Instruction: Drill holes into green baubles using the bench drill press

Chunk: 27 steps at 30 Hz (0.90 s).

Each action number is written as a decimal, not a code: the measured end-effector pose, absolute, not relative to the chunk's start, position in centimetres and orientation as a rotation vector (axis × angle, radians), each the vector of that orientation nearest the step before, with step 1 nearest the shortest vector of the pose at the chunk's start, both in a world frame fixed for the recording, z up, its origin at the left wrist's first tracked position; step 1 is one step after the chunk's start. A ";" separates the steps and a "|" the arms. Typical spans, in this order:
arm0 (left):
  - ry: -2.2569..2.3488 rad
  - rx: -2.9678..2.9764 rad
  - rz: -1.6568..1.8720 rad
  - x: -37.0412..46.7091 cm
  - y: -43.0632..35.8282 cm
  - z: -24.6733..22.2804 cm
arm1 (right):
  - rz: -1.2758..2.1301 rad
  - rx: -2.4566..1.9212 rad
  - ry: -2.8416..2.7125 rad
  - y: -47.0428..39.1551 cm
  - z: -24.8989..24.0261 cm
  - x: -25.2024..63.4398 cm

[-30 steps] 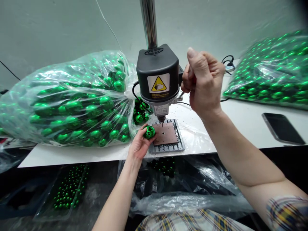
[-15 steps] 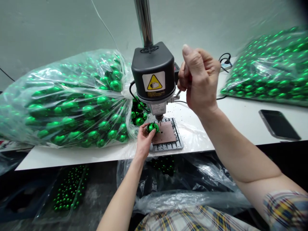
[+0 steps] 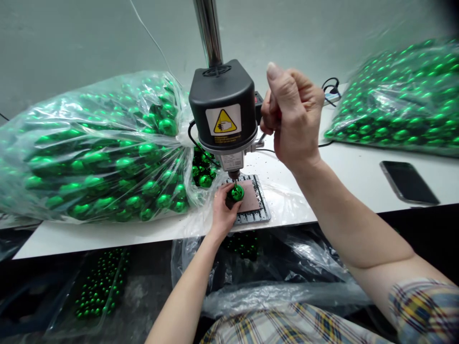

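Observation:
A shiny green ball (image 3: 238, 193) rests on the pinkish-brown board (image 3: 251, 199) under the small bench drill press (image 3: 221, 112). My left hand (image 3: 223, 210) holds it from the left, thumb in front and fingers behind. The thin drill bit (image 3: 235, 183) comes down to the top of the ball; whether it has entered the ball is too small to tell. At the right side of the machine, my right hand (image 3: 296, 114) is closed round the end of the feed lever (image 3: 263, 139), whose grip the fingers hide. Dark shavings lie on the slotted metal base (image 3: 264, 211).
A big clear bag of green balls (image 3: 103, 162) fills the table's left side, its mouth opening beside the drill. Another bag (image 3: 398, 105) stands back right, with a phone (image 3: 409, 182) before it. Below the front edge is a clear bin (image 3: 95, 291) of balls.
My left hand has moved the ball rightward across the board to beneath the drill bit. My right hand stays closed on the lever. The whole view has shifted slightly.

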<state>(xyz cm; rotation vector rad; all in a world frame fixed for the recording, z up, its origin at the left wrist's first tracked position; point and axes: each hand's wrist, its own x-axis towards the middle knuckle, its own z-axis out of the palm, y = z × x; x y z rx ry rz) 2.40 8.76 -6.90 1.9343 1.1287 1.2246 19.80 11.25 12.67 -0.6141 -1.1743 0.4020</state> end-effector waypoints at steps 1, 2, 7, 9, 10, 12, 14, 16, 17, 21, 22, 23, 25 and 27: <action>1.125 1.970 1.239 2.5 8.6 -7.0 | 0.404 -0.607 -1.174 11.2 12.7 19.8; 1.126 1.979 1.257 2.7 8.4 -7.0 | 0.405 -0.607 -1.175 11.2 12.7 19.8; 1.149 1.776 1.330 3.3 7.7 -7.6 | 0.401 -0.654 -1.174 11.0 12.8 19.6; 1.141 1.649 1.325 3.6 7.7 -7.9 | 0.398 -0.660 -1.176 11.0 12.8 19.7; 1.125 1.593 1.319 3.7 7.7 -8.0 | 0.395 -0.663 -1.179 11.0 12.8 19.7; 1.094 1.514 1.312 3.9 7.8 -8.2 | 0.390 -0.670 -1.184 11.1 12.8 19.8; 1.085 1.479 1.308 3.9 8.1 -8.4 | 0.397 -0.656 -1.185 11.2 12.7 19.8; 1.092 1.465 1.308 3.9 8.3 -8.6 | 0.415 -0.629 -1.183 11.1 12.6 19.8; 1.090 1.464 1.307 3.8 8.4 -8.7 | 0.422 -0.618 -1.182 11.0 12.5 19.8; 1.054 1.510 1.313 3.8 8.7 -8.8 | 0.419 -0.584 -1.177 10.3 12.0 19.7; 1.048 1.528 1.315 3.8 8.7 -8.7 | 0.417 -0.571 -1.174 10.1 11.9 19.7; 1.044 1.542 1.315 3.9 8.8 -8.7 | 0.417 -0.560 -1.171 10.0 11.8 19.7; 1.043 1.561 1.301 3.9 8.9 -8.5 | 0.428 -0.534 -1.170 9.8 11.8 19.6; 1.036 1.569 1.280 3.7 9.0 -8.3 | 0.443 -0.504 -1.166 9.7 11.9 19.5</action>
